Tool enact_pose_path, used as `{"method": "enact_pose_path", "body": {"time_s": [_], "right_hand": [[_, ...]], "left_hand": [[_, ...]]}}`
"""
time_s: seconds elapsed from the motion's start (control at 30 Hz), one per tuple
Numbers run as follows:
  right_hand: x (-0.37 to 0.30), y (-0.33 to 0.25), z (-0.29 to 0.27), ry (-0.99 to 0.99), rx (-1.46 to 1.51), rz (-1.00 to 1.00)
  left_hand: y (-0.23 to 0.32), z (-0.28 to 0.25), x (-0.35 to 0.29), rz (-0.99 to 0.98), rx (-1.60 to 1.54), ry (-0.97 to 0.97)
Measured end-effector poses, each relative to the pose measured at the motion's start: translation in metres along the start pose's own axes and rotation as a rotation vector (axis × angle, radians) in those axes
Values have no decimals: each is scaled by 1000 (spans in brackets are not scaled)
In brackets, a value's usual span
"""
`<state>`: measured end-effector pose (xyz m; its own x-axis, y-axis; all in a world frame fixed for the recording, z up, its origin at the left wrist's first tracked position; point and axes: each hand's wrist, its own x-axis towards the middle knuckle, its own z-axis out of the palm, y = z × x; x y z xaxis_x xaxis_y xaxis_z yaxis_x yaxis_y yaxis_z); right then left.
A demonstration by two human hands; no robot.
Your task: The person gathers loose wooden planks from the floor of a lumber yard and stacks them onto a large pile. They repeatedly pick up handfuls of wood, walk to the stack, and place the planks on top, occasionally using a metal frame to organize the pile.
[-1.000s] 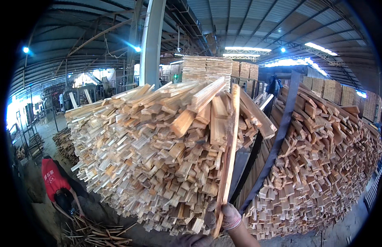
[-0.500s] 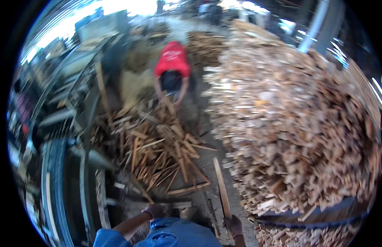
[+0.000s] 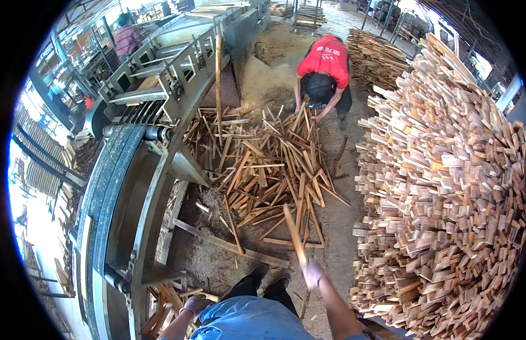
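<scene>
A long, narrow wooden strip (image 3: 295, 233) is held in my gloved right hand (image 3: 314, 275), fingers wrapped round its lower end. It slants forward, its far tip overlapping the near edge of a loose heap of strips (image 3: 263, 187) in my view. Low at my left side is my gloved left hand (image 3: 196, 304), beside some short wood pieces (image 3: 168, 306); its fingers are mostly hidden. Across the heap a person in a red shirt (image 3: 327, 59) bends down, both hands at its far edge.
A tall stack of cut wood pieces (image 3: 444, 198) fills the right. To the left runs a machine with a blue ribbed conveyor belt (image 3: 113, 192). A flat board (image 3: 229, 245) lies on the floor before my feet. Another person in a checked shirt (image 3: 127, 41) stands beyond the machine.
My view has swung left, showing more of the machine. My right hand, still gripping the strip, is farther forward and higher. My left hand is lower at my side.
</scene>
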<state>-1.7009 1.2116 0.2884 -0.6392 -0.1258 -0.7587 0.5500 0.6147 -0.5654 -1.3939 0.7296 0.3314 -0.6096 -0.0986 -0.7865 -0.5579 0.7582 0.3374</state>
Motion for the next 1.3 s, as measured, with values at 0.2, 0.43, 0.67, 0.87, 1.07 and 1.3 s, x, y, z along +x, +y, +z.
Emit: {"method": "enact_pose_path", "body": {"time_s": [0.2, 0.43, 0.67, 0.87, 1.07, 1.3], "right_hand": [[-26, -206, -109, 394, -162, -263], [-95, -50, -128, 300, -73, -95], [-171, 217, -59, -47, -846, 88], [-140, 190, -74, -85, -792, -91], [-58, 102, -162, 122, 19, -218], [0, 17, -209, -167, 390, -79]], "left_hand": [[84, -10, -72, -53, -137, 128], [31, 97, -3, 0, -170, 162], [123, 38, -12, -142, -348, 180], [103, 94, -25, -132, -497, 379], [111, 154, -73, -280, -684, 355], [76, 234, -61, -244, -713, 300]]}}
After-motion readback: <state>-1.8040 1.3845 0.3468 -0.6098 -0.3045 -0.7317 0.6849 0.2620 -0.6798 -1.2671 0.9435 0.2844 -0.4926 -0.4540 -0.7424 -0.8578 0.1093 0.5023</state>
